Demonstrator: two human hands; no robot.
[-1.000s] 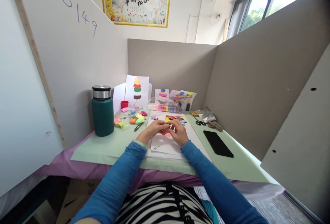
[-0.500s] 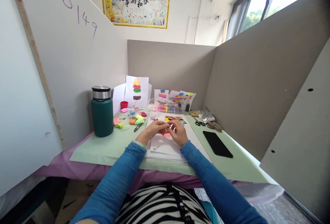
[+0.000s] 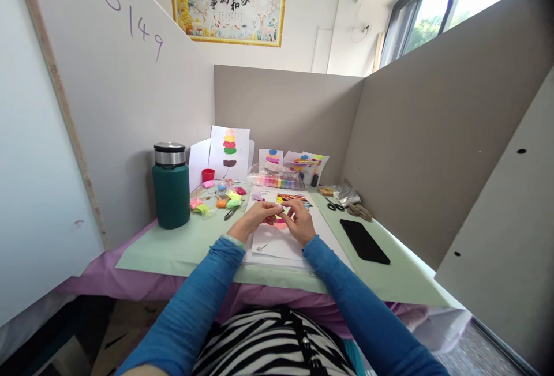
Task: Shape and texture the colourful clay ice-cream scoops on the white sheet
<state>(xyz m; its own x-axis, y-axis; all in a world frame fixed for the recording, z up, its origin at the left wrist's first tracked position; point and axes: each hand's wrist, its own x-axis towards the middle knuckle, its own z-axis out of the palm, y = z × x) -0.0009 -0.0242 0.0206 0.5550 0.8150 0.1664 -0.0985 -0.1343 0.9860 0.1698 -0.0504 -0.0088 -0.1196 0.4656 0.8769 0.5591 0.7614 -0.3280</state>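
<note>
Over the middle of the desk, my left hand point(image 3: 258, 218) and my right hand point(image 3: 301, 224) meet fingertip to fingertip. Both are closed in a pinch; whatever lies between the fingers is too small to make out. Beneath them lies a white sheet of paper point(image 3: 277, 252), with pink patches point(image 3: 280, 224) partly hidden by the fingers. Just beyond my fingertips a picture with colourful stripes point(image 3: 294, 198) shows. Small bags of bright soft material, among them a green one point(image 3: 232, 203) and an orange one point(image 3: 221, 203), lie to the left of my hands beside a dark pen point(image 3: 231, 213).
A green bottle point(image 3: 171, 191) stands at the left. Toward the right lie a black phone point(image 3: 365, 241), scissors point(image 3: 334, 206) and a brown item point(image 3: 360, 212). Painted sheets point(image 3: 230, 160) lean at the back near a red cup point(image 3: 208, 175) and a clear pack point(image 3: 277, 181). Partitions point(image 3: 288, 99) enclose the desk.
My right fingers have shifted slightly against the left fingertips. The view has tilted a little; the objects on the desk stay where they were.
</note>
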